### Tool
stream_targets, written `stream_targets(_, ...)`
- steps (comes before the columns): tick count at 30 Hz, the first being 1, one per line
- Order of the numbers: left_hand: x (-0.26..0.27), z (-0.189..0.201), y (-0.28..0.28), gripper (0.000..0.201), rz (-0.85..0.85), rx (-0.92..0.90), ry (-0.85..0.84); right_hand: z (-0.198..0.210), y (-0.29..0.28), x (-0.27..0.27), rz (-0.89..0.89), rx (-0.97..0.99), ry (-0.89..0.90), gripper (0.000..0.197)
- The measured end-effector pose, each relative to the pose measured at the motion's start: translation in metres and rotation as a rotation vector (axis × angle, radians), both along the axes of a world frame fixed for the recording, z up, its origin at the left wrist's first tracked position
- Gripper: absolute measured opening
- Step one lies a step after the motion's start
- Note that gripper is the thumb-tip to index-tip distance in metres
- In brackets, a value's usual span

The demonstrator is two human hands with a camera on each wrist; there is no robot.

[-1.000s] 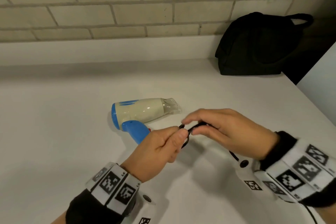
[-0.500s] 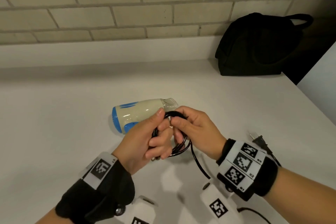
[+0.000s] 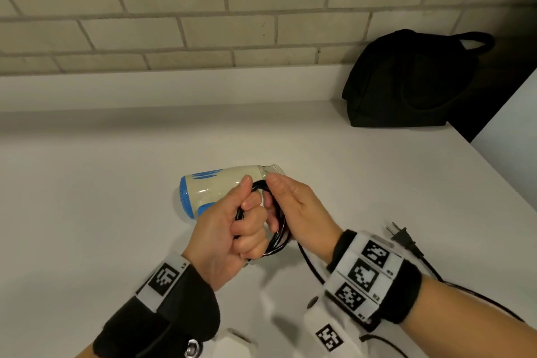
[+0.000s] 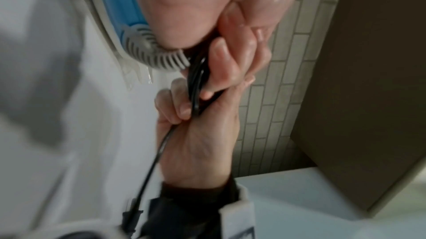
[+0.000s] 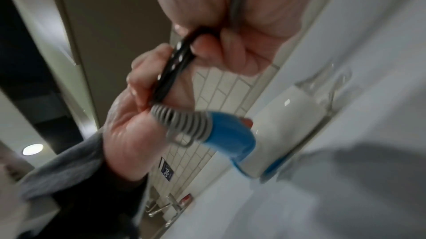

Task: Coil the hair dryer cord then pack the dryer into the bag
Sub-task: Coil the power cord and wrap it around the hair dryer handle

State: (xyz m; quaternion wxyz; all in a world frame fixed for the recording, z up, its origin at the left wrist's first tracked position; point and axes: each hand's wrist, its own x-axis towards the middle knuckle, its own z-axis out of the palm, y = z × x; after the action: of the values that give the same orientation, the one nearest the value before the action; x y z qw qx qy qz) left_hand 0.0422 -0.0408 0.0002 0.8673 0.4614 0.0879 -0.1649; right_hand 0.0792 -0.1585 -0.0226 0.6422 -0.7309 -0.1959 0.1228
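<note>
Now gathered into several loops, cord [image 3: 276, 229] clamped in left hand [image 3: 229, 229] and right hand [image 3: 302, 212] beside dryer [image 3: 215, 189]; plug [image 3: 402, 237] trailing, bag [image 3: 406, 81] waiting.

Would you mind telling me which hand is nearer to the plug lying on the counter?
Right. The right hand works the cord coil with its wrist just left of the plug; the left hand grips the coil farther left.
</note>
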Motion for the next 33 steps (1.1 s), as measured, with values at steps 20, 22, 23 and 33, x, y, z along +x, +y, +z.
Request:
stream_targets(20,0.007,0.011,0.031,0.046,0.482,0.023,-0.162,-0.025,-0.098,-0.013,0.127,-1.057,-0.934,0.021)
stream_targets(22,0.006,0.009,0.023,0.045,0.476,0.115,-0.203,-0.030,-0.093,-0.012,0.100,-1.022,-0.895,0.048)
stream_targets(23,0.006,0.008,0.017,0.045,0.466,0.173,-0.237,-0.030,-0.088,-0.012,0.085,-1.015,-0.913,0.055)
stream_targets(33,-0.008,-0.027,-0.017,0.042,-0.195,0.860,-0.563,0.003,-0.048,-0.038,0.283,-0.812,-1.059,0.023)
